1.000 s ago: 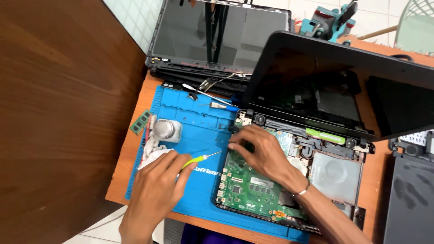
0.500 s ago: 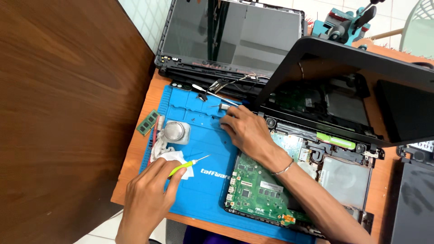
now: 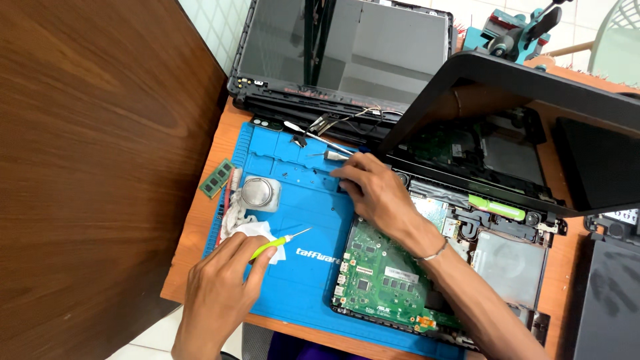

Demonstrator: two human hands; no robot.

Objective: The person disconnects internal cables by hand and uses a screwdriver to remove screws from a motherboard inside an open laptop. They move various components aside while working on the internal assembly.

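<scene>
My left hand point(image 3: 220, 293) is shut on a small screwdriver point(image 3: 277, 244) with a yellow-green handle, its thin tip pointing right over the blue work mat point(image 3: 300, 213). My right hand point(image 3: 377, 193), with a thin bracelet at the wrist, reaches across the opened laptop base. Its curled fingertips press down on the mat beside the base's top left corner, close to some tiny screws. What the fingertips pinch is hidden. The green motherboard point(image 3: 380, 283) lies exposed under my right forearm. The laptop's black lid point(image 3: 533, 87) stands tilted above it.
A round metal tin point(image 3: 260, 193), white tissue point(image 3: 248, 230) and a green memory stick point(image 3: 217, 179) lie at the mat's left. A second screwdriver point(image 3: 313, 139) and another laptop screen panel point(image 3: 347, 47) are behind. A brown wooden panel point(image 3: 100, 167) stands at the left, a teal vise point(image 3: 513, 30) at the back right.
My right hand has moved from the motherboard up and left to the mat by the laptop's corner. My left hand has kept the screwdriver near the tissue.
</scene>
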